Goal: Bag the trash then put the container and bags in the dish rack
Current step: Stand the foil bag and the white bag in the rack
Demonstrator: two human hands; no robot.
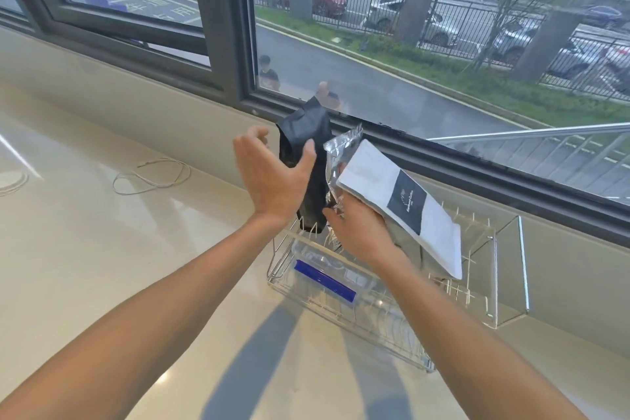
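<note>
Head view: black bag (304, 160) stands upright in the dish rack (508, 269) (long axis vertical), just beyond the spread, empty left hand (272, 174); right hand (358, 232) grips white bag (402, 204).

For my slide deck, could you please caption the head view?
Left hand open beside upright black bag in dish rack; right hand holds white bag.

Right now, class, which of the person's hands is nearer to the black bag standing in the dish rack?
Left. The left hand is open right against the black bag, thumb at its front; the right hand is beside it, holding the white bag.
</note>
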